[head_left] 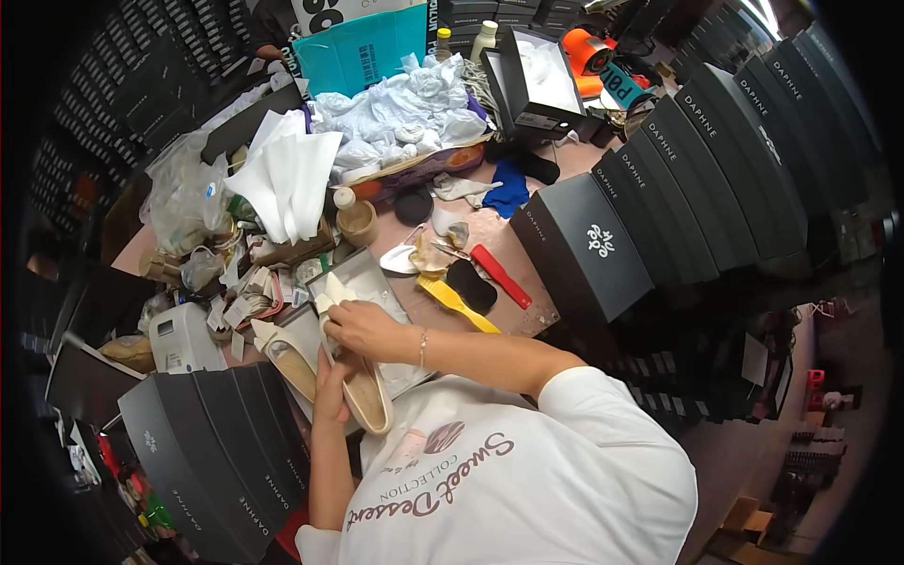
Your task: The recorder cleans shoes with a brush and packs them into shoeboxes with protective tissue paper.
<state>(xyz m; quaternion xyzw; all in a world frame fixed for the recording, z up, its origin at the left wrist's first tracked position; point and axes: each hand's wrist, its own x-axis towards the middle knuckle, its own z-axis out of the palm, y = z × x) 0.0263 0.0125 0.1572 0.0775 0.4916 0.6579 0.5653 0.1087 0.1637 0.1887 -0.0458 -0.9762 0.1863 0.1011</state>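
A cream flat shoe with a pale bow at its toe lies tilted before me, its tan insole showing. My left hand grips its side from below, partly covered by the shoe. Over the front of the same shoe, my right hand has its fingers closed at the opening, just behind the bow; the fingertips are partly hidden. Left of them rests the matching cream shoe, touched by neither hand. Beneath and behind the pair is an open grey shoe box.
A yellow brush, a black pad and a red-handled tool lie right of my hands. Dark shoe boxes rise at right, more boxes at left. Behind are white sheets and a basket of crumpled tissue.
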